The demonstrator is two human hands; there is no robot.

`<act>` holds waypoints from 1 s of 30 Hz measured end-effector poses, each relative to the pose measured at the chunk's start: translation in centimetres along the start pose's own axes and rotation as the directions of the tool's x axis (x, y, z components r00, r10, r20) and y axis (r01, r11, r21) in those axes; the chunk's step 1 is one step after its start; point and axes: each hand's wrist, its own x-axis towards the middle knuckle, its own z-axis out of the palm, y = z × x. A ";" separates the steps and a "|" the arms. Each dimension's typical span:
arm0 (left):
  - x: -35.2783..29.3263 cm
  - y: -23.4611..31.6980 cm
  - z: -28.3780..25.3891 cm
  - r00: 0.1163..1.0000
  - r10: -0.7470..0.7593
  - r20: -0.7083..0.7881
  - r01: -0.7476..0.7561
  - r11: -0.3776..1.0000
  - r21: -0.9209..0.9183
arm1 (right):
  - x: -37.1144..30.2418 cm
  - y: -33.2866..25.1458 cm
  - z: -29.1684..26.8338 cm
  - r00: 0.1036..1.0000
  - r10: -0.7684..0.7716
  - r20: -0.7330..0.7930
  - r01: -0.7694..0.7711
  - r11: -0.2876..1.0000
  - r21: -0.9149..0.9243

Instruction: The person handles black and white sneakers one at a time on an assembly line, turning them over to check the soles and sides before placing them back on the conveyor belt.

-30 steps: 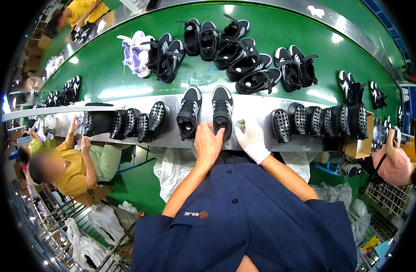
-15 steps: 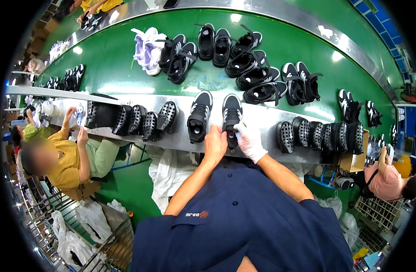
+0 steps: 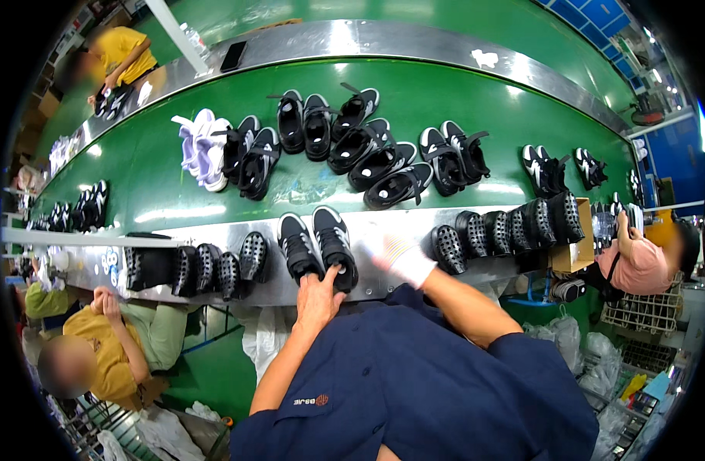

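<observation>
Two black sneakers with grey toes and soles, the left sneaker point(image 3: 294, 242) and the right sneaker point(image 3: 334, 240), stand side by side on the metal ledge, toes pointing away from me. My bare left hand point(image 3: 319, 301) reaches to their heels, its fingers hooked into the openings of both. To the right of the pair, my right hand point(image 3: 408, 263) in a white glove is over the ledge, apart from the sneakers. Its fingers are smeared by motion, and nothing shows in them.
Studded black shoe-shaped blocks line the ledge, one group point(image 3: 252, 257) on the left, another group point(image 3: 497, 233) on the right. Beyond, the green belt point(image 3: 291, 184) carries black sneakers and a white-lilac pair point(image 3: 203, 150). Co-workers sit at both sides; another is across the belt.
My right hand has come off the right sneaker and moved away to the right. The two sneakers are closer together, and my left hand now reaches both heels. The view has shifted.
</observation>
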 end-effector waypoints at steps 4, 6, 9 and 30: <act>0.4 0.0 1.0 1.000 0.003 -0.025 0.001 0.988 0.154 | 5.2 9.9 -13.6 0.748 0.584 -0.314 -0.651 0.739 -0.175; 1.5 -0.3 1.9 0.996 0.051 -0.077 -0.036 0.982 0.185 | 5.8 16.7 -14.9 0.680 0.649 -0.340 -0.733 0.593 -0.335; 1.8 -0.1 0.7 0.975 0.123 -0.184 -0.098 0.985 0.140 | 7.6 20.4 -14.5 0.644 0.749 -0.157 -0.717 0.519 -0.466; 3.6 -3.1 1.3 0.984 0.028 0.177 -0.060 0.983 0.175 | 48.1 37.0 -23.4 0.704 0.617 -0.350 -0.707 0.655 -0.267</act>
